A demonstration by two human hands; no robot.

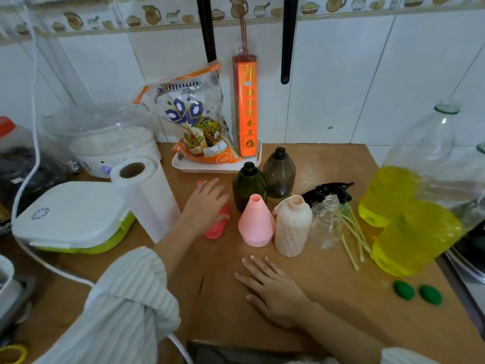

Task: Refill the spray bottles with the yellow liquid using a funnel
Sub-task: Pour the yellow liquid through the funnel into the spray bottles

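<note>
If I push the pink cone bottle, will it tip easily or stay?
The pink cone bottle probably stays: its base is wide and its neck narrow. It looks like thin plastic, with no spray head, so likely light; a push would probably slide it.

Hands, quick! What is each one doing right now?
Left hand: reaching onto the red funnel; a real grip cannot be told.
Right hand: open, flat on the table, holding nothing.

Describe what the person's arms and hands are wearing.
Both hands, left and right, are bare: no gloves, and no rings or watch visible. Each arm has a loose, ribbed long sleeve in pale grey-white, the left sleeve bunched at the cuff and the right sleeve barely in view.
</note>
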